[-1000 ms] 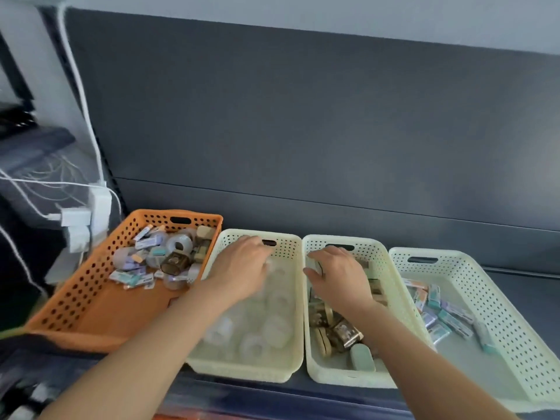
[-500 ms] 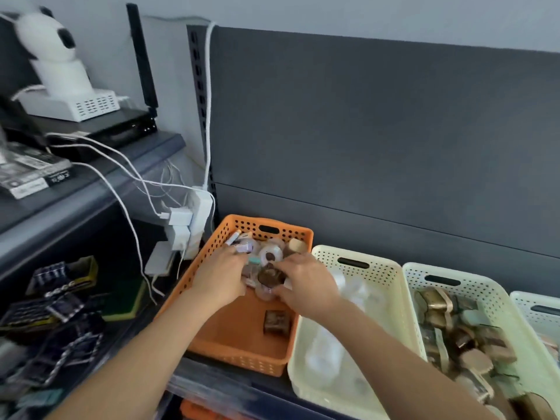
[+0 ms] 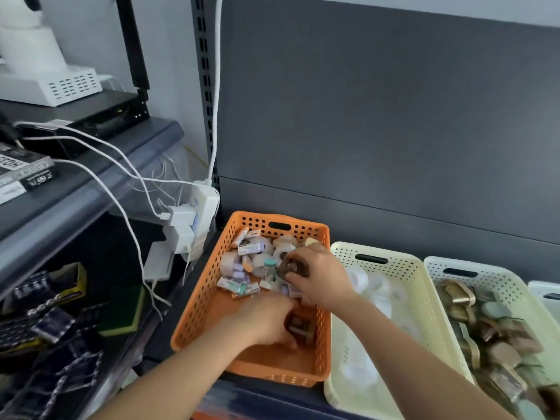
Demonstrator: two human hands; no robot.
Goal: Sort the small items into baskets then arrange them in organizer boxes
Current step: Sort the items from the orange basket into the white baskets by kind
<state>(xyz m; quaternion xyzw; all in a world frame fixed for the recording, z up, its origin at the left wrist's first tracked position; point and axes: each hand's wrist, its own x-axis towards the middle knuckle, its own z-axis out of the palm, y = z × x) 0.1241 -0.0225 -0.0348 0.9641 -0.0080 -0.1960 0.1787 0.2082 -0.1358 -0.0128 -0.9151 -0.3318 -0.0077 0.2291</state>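
An orange basket (image 3: pixel 200 301) holds a heap of mixed small items (image 3: pixel 251 262) at its far end. My right hand (image 3: pixel 318 277) is over that heap, fingers closed on a brown tape dispenser (image 3: pixel 292 266). My left hand (image 3: pixel 266 322) is low in the basket's near end, fingers curled around a second brown tape dispenser (image 3: pixel 300 327) lying on the basket floor. To the right stands a cream basket (image 3: pixel 403 298) with clear tape rolls (image 3: pixel 372 286). Beside it, a second cream basket (image 3: pixel 491 272) is filled with brown dispensers (image 3: pixel 500 331).
A white power strip (image 3: pixel 200 213) with plugs and cables hangs just left of the orange basket. Left shelves carry black packets (image 3: pixel 45 322), a green sponge (image 3: pixel 124 313) and electronics. A dark back panel (image 3: pixel 378 116) rises behind the baskets. A further basket's corner (image 3: pixel 545 295) shows at far right.
My left hand dropped from the heap to the near end and closed around the dispenser on the basket floor. My right hand took hold of a dispenser in the heap. The view shifted left and closer.
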